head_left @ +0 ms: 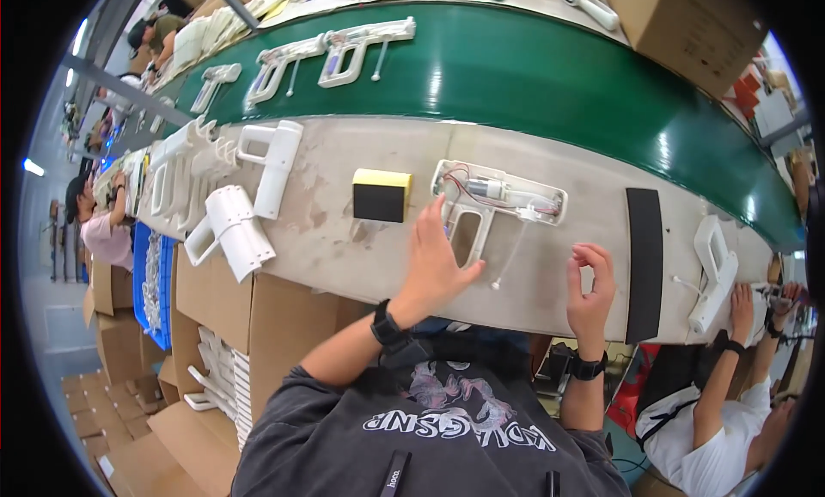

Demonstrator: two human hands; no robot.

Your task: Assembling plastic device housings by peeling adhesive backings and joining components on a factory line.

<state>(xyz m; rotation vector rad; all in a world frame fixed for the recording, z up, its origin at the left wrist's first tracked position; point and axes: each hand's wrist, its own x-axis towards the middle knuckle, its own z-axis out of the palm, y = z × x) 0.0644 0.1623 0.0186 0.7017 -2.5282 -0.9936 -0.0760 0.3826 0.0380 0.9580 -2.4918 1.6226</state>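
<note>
A white toy-gun housing half (518, 200) lies on the bench in front of me, its inside facing up. Red and dark wires and a small silver motor (488, 188) show in it. A thin white cord (513, 252) with a small end piece trails from it toward me. My left hand (436, 260) is at the housing's grip, fingers stretched and thumb apart; whether it touches the grip is hard to tell. Over the bench to the right, my right hand (590, 295) has loosely curved fingers with a gap to the thumb, and nothing visible in it.
A yellow-and-black block (381, 195) sits left of the housing, and a black strip (644, 265) lies at the right. White toy-gun shells (232, 230) are grouped at the left. Beyond runs a green conveyor (516, 67) carrying toy-gun assemblies (365, 50). A co-worker's hands (742, 312) are at the right.
</note>
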